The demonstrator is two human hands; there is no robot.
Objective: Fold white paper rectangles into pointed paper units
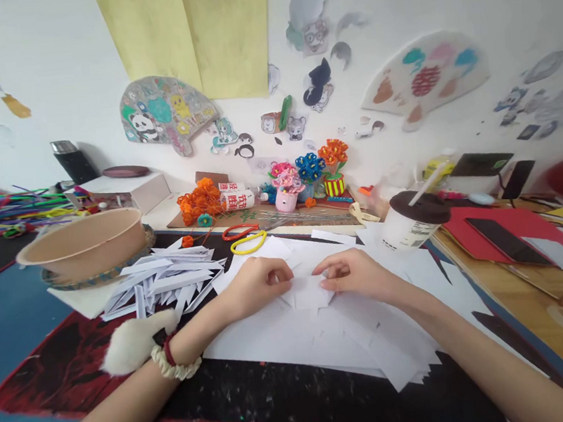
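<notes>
My left hand and my right hand meet over a small folded piece of white paper. Both hands pinch its upper edge with curled fingers, the left from the left side, the right from the right. The paper rests on a spread of loose white sheets lying on a dark mat. A shell bracelet with a white fluffy pompom is on my left wrist.
A pile of folded white paper pieces lies to the left, beside a tan bowl. Yellow and orange scissors lie behind the hands. A lidded cup with a straw stands right, near red paper and a phone. Craft flowers line the wall.
</notes>
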